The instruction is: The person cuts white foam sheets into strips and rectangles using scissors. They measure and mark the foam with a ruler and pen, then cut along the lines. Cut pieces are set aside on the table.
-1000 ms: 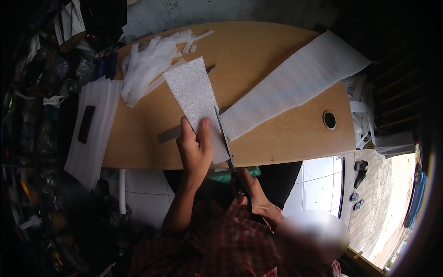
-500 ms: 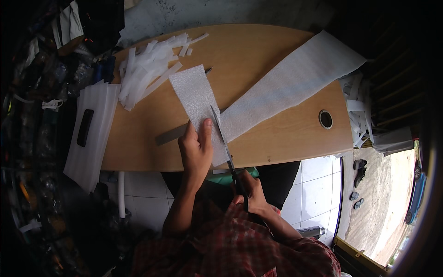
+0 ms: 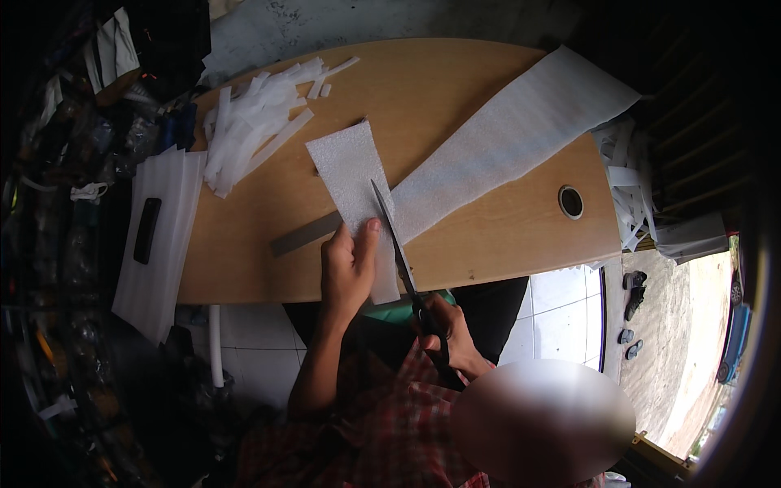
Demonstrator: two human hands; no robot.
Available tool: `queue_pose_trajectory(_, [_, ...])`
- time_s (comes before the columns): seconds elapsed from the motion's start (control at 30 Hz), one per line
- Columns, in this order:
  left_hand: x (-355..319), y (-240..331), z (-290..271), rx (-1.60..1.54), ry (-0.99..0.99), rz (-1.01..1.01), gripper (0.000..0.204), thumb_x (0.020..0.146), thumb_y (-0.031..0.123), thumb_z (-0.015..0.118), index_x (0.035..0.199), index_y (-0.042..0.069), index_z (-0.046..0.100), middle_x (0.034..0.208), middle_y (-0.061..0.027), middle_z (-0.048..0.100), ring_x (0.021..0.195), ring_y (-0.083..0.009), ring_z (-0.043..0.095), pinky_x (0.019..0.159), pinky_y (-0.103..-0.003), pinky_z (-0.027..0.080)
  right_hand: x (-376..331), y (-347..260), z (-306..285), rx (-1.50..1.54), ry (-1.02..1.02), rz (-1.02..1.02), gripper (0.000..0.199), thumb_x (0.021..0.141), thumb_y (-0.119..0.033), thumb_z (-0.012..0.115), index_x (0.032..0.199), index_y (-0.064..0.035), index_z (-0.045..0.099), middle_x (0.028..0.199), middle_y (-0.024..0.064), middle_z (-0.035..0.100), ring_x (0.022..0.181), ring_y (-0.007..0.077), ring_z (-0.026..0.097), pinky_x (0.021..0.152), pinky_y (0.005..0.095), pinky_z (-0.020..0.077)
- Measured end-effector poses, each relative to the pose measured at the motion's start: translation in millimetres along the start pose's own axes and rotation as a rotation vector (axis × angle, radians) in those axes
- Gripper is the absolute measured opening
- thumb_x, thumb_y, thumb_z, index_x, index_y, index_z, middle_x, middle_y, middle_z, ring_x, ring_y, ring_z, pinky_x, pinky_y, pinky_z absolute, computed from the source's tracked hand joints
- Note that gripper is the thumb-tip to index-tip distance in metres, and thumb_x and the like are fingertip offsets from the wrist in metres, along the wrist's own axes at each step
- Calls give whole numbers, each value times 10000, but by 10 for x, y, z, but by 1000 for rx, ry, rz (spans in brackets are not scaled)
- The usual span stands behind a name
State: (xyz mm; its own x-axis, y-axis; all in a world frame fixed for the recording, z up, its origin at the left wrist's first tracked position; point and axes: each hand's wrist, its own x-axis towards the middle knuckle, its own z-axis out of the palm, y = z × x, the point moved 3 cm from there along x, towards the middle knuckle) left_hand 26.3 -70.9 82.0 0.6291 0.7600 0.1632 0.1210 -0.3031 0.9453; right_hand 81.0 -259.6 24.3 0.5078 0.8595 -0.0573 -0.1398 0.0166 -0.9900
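Here, holds a white foam piece (image 3: pixel 346 163) aslant over the near part of the wooden table (image 3: pixel 488 236), partly past its six-o'clock edge; taken as dial centre, with twelve toward the far side. Pinches it near its lower end in the left hand (image 3: pixel 350 267), with thumb laid on top and fingers clamped from underneath. In the right hand (image 3: pixel 447 329), at five o'clock, grips dark scissors (image 3: pixel 402 260), with fingers wrapped around the handles and blades aimed toward eleven along the foam's three-o'clock edge. Cannot tell the gap between the blades, nor any cut in the foam. At eight, just beside the foam, has a flat grey strip (image 3: pixel 305 234) on the tabletop. Toward two, has a long white sheet (image 3: pixel 521 138), stretching out from near the scissors. At ten, has a loose heap of narrow white strips (image 3: pixel 252 122). Between eight and nine, well apart, has a stack of white sheets (image 3: pixel 174 228), topped by a black phone (image 3: pixel 146 232). At three, has a metal-rimmed hole (image 3: pixel 571 202) in the table, and farther out a tangle of white strips (image 3: pixel 626 183). At four, has dark shoes (image 3: pixel 634 301) on the ground.
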Motion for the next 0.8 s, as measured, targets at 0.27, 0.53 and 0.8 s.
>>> queue_pose_trajectory(0.27, [98, 7, -87, -226, 19, -134, 266, 995, 225, 579, 890, -18, 593, 685, 54, 481, 624, -21, 379, 551, -224, 314, 53, 38, -20, -49, -1, 16, 756, 661, -701, 751, 869, -12, 516, 691, 14, 508, 621, 89, 405, 538, 273, 338])
queue_pose_trajectory(0.53, [111, -118, -58, -151, 26, -37, 313, 1008, 273, 556, 846, 6, 580, 700, 44, 497, 663, -25, 408, 592, -217, 344, 56, 31, 62, -29, -15, 20, 705, 673, -647, 786, 867, -23, 521, 688, 11, 524, 615, 82, 430, 541, 256, 346])
queue_pose_trajectory(0.8, [71, -192, -83, -219, -149, -331, 395, 996, 334, 563, 737, 38, 527, 596, 46, 452, 552, -24, 406, 506, -224, 325, 63, 11, 20, -65, -10, 80, 841, 611, -800, 692, 894, -30, 509, 680, -9, 520, 614, 70, 459, 539, 244, 345])
